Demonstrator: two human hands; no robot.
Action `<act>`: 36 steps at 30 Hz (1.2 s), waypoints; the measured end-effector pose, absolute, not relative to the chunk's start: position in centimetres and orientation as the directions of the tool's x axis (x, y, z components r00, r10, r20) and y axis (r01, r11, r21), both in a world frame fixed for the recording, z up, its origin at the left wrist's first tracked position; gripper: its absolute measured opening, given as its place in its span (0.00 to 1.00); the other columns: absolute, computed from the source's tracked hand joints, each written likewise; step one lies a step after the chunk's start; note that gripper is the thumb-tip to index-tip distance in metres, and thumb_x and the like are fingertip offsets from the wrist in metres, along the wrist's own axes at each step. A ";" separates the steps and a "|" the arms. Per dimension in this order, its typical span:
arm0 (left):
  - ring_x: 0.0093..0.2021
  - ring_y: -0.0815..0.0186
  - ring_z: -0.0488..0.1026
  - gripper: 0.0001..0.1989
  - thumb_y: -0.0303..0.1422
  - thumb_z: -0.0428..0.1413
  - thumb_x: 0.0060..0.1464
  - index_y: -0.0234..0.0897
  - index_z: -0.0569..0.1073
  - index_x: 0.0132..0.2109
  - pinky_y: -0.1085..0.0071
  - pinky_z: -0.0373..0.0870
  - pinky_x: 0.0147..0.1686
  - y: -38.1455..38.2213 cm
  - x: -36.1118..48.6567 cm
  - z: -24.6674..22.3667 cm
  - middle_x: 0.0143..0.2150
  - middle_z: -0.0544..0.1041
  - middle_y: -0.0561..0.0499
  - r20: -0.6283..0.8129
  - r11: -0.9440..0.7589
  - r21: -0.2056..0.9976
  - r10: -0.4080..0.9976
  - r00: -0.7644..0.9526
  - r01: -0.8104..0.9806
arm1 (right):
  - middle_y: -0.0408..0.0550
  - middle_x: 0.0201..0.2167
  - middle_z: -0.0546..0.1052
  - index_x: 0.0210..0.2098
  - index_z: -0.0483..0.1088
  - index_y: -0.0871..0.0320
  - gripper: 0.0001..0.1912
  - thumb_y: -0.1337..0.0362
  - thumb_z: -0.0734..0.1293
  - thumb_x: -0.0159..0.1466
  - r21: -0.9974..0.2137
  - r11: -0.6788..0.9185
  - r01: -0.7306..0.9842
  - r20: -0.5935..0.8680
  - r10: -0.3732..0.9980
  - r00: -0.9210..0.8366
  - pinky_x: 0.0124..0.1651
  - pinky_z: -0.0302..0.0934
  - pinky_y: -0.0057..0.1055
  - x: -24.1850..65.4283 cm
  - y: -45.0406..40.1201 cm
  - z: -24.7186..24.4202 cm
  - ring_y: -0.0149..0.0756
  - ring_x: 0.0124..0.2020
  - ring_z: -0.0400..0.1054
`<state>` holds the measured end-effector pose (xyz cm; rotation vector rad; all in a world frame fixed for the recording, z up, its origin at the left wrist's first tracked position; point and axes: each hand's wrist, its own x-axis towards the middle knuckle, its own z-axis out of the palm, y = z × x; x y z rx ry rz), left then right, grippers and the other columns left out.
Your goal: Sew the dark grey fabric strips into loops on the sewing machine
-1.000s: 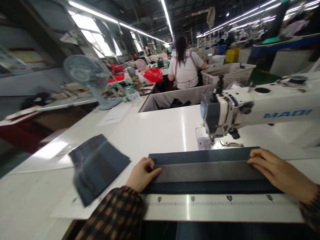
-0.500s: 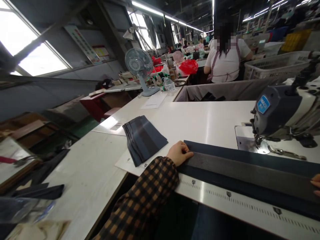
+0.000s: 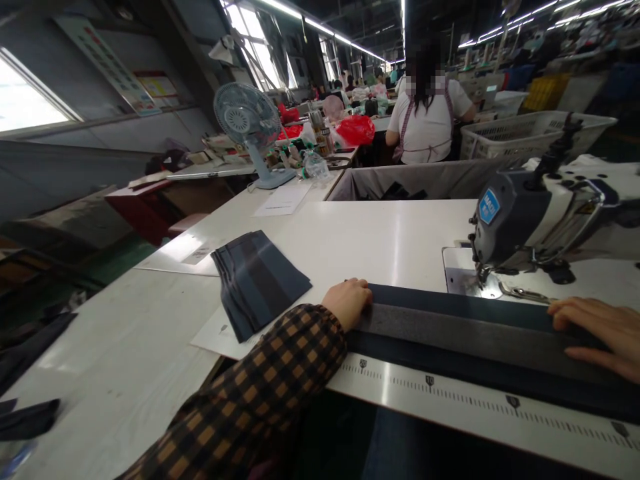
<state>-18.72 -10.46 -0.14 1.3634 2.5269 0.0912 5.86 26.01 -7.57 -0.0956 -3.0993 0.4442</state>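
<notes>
A long dark blue fabric strip with a grey band lies along the front edge of the white table, above a printed ruler scale. My left hand is closed on the strip's left end, its fingers bent together. Over the strip's right part is my right hand, with thumb and fingers apart, touching the cloth. Behind the strip stands a sewing machine. To the left of my left hand rests a stack of dark blue pieces.
A fan and a paper sheet are on the table's far left part. Behind the table hangs a grey cloth bin. A person in a white shirt sits beyond, beside a white basket.
The view has turned right, so things appear farther left. My right hand has come further into view over the strip, its fingers now spread. The left hand stays at the strip's left end.
</notes>
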 end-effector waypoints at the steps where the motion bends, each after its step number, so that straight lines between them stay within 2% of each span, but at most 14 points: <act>1: 0.43 0.60 0.64 0.07 0.23 0.52 0.44 0.37 0.69 0.32 0.65 0.61 0.42 -9.7 -19.4 0.1 0.40 0.68 0.49 -0.236 0.540 0.170 0.834 -0.498 0.824 | 0.46 0.49 0.65 0.42 0.63 0.43 0.19 0.50 0.64 0.51 -0.270 0.962 0.041 -0.049 0.029 -0.998 0.45 0.58 0.36 5.3 26.1 -7.1 0.40 0.46 0.62; 3: 0.45 0.58 0.64 0.20 0.22 0.59 0.35 0.36 0.68 0.39 0.65 0.61 0.43 -8.1 -21.0 0.3 0.45 0.67 0.46 -0.308 0.515 0.159 0.836 -0.453 0.842 | 0.45 0.53 0.61 0.50 0.56 0.43 0.28 0.52 0.65 0.51 -0.265 0.964 0.035 -0.099 0.009 -0.995 0.49 0.56 0.36 4.4 26.4 -6.7 0.41 0.51 0.58; 5: 0.43 0.59 0.65 0.34 0.22 0.64 0.25 0.35 0.64 0.46 0.67 0.63 0.42 -6.5 -22.7 0.4 0.45 0.68 0.46 -0.404 0.502 0.168 0.820 -0.405 0.848 | 0.45 0.53 0.61 0.52 0.53 0.44 0.32 0.53 0.66 0.49 -0.272 0.962 0.035 -0.141 -0.003 -0.990 0.51 0.54 0.35 3.9 26.8 -6.7 0.40 0.52 0.57; 7: 0.38 0.62 0.67 0.38 0.25 0.66 0.20 0.36 0.65 0.46 0.69 0.64 0.38 -5.5 -24.1 0.3 0.40 0.71 0.49 -0.508 0.488 0.200 0.793 -0.336 0.850 | 0.45 0.52 0.62 0.52 0.54 0.44 0.32 0.53 0.66 0.49 -0.269 0.963 0.031 -0.164 -0.014 -0.986 0.52 0.53 0.34 3.6 27.3 -7.2 0.39 0.52 0.56; 9: 0.36 0.64 0.68 0.32 0.26 0.67 0.19 0.37 0.69 0.40 0.71 0.65 0.37 -5.2 -25.0 0.0 0.36 0.72 0.53 -0.578 0.468 0.249 0.775 -0.258 0.848 | 0.44 0.52 0.62 0.51 0.55 0.44 0.32 0.52 0.66 0.49 -0.256 0.967 0.018 -0.162 -0.025 -0.986 0.52 0.52 0.36 3.5 27.9 -7.8 0.40 0.53 0.56; 12: 0.38 0.66 0.67 0.23 0.26 0.65 0.23 0.38 0.71 0.34 0.73 0.64 0.38 -5.7 -25.3 -0.3 0.37 0.72 0.55 -0.597 0.450 0.324 0.780 -0.189 0.832 | 0.42 0.51 0.63 0.50 0.57 0.41 0.31 0.49 0.67 0.47 -0.234 0.972 0.012 -0.148 -0.024 -0.989 0.51 0.53 0.38 3.5 28.5 -8.5 0.42 0.52 0.57; 16: 0.35 0.68 0.67 0.26 0.23 0.63 0.25 0.37 0.69 0.38 0.75 0.64 0.34 -6.5 -24.8 -0.6 0.35 0.72 0.56 -0.580 0.480 0.387 0.790 -0.197 0.787 | 0.43 0.45 0.69 0.49 0.59 0.40 0.33 0.52 0.69 0.43 -0.251 0.967 0.039 -0.150 0.001 -0.989 0.46 0.55 0.38 3.3 28.8 -8.5 0.42 0.47 0.62; 20: 0.33 0.68 0.68 0.27 0.22 0.62 0.24 0.39 0.69 0.38 0.75 0.64 0.32 -6.8 -24.7 -0.7 0.33 0.72 0.57 -0.566 0.533 0.409 0.785 -0.252 0.741 | 0.49 0.44 0.69 0.46 0.63 0.43 0.29 0.56 0.70 0.43 -0.274 0.961 0.039 -0.121 0.006 -0.993 0.43 0.54 0.40 2.9 28.6 -8.2 0.44 0.45 0.63; 24: 0.32 0.68 0.68 0.25 0.22 0.61 0.24 0.40 0.69 0.37 0.75 0.64 0.31 -6.7 -24.7 -0.3 0.32 0.72 0.58 -0.552 0.551 0.413 0.785 -0.282 0.726 | 0.52 0.45 0.68 0.44 0.65 0.47 0.27 0.57 0.69 0.44 -0.240 0.970 0.042 -0.123 0.012 -0.992 0.43 0.51 0.43 2.5 27.2 -6.1 0.47 0.45 0.61; 26: 0.32 0.68 0.68 0.24 0.22 0.60 0.24 0.39 0.69 0.36 0.75 0.64 0.31 -6.6 -24.7 0.3 0.31 0.72 0.58 -0.536 0.531 0.409 0.798 -0.276 0.743 | 0.52 0.43 0.68 0.44 0.64 0.51 0.27 0.58 0.69 0.43 -0.215 0.976 0.033 -0.189 -0.008 -0.982 0.42 0.51 0.42 2.1 26.2 -4.3 0.47 0.44 0.61; 30: 0.28 0.67 0.67 0.23 0.26 0.58 0.27 0.37 0.69 0.38 0.74 0.63 0.28 -6.1 -26.1 0.7 0.27 0.71 0.58 -0.520 0.458 0.395 0.826 -0.217 0.797 | 0.48 0.34 0.70 0.38 0.66 0.54 0.28 0.52 0.71 0.38 -0.168 0.985 0.047 -0.261 0.001 -0.965 0.40 0.51 0.41 0.0 25.2 -2.0 0.44 0.37 0.63; 34: 0.34 0.64 0.67 0.17 0.26 0.57 0.25 0.38 0.71 0.31 0.74 0.62 0.33 -5.6 -27.0 0.4 0.33 0.70 0.55 -0.488 0.421 0.303 0.839 -0.240 0.855 | 0.48 0.35 0.70 0.33 0.68 0.56 0.27 0.50 0.72 0.35 -0.151 0.988 0.031 -0.265 -0.011 -0.964 0.43 0.50 0.43 -1.0 25.6 -1.6 0.49 0.42 0.60; 36: 0.35 0.64 0.67 0.15 0.25 0.57 0.26 0.38 0.71 0.30 0.74 0.62 0.35 -5.8 -26.8 0.4 0.34 0.70 0.55 -0.453 0.388 0.305 0.862 -0.226 0.870 | 0.48 0.37 0.70 0.33 0.68 0.56 0.26 0.52 0.72 0.37 -0.170 0.985 -0.005 -0.252 -0.048 -0.966 0.43 0.51 0.39 -0.5 25.4 -1.6 0.47 0.43 0.60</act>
